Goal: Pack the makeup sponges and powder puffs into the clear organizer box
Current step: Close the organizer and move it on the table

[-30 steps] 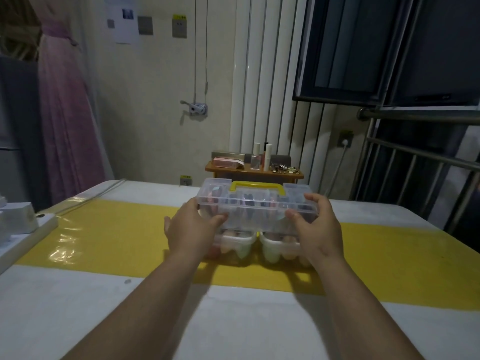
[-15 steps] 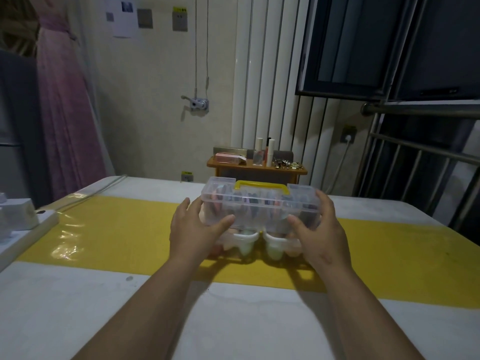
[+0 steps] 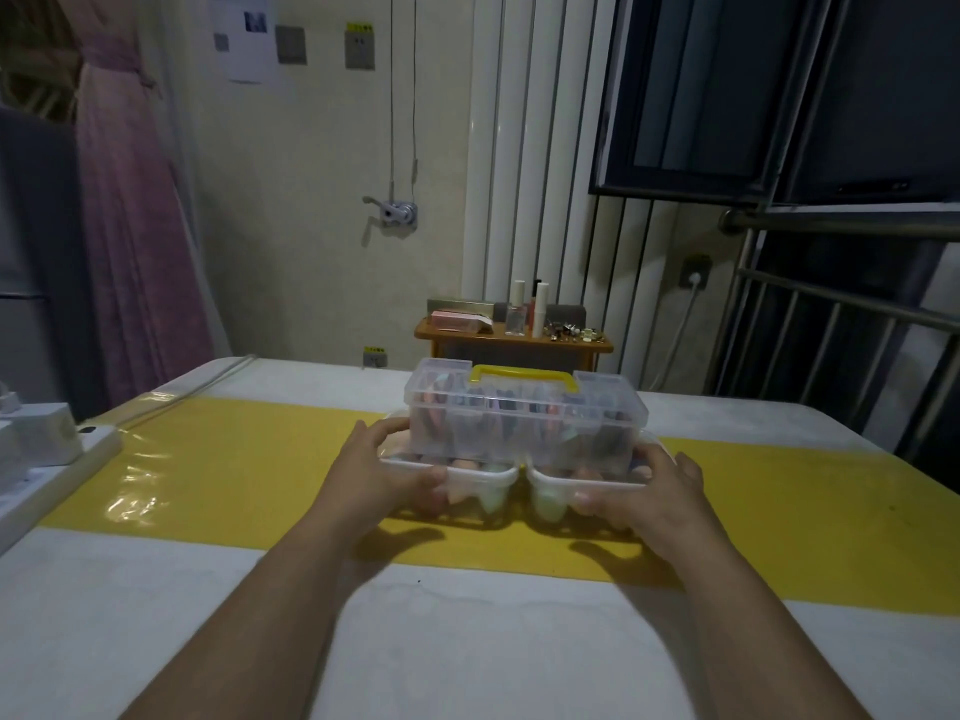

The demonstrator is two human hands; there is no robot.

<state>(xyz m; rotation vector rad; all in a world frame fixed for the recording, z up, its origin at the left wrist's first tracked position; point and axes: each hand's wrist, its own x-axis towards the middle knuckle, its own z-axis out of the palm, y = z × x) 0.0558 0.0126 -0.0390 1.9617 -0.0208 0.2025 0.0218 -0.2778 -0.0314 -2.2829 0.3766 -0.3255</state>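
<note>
A clear organizer box (image 3: 524, 426) with a yellow handle (image 3: 523, 375) sits on top of two clear trays side by side, the left tray (image 3: 470, 478) and the right tray (image 3: 587, 480), in the middle of the yellow strip (image 3: 234, 459) on the white table (image 3: 467, 641). The left hand (image 3: 382, 478) grips the left tray's near left corner, thumb on its front rim; the right hand (image 3: 652, 498) grips the right tray's near right corner likewise. Sponges (image 3: 491, 498) show dimly in the trays (pale green, peach). A small wooden stand (image 3: 511, 343) with bottles stands far behind.
</note>
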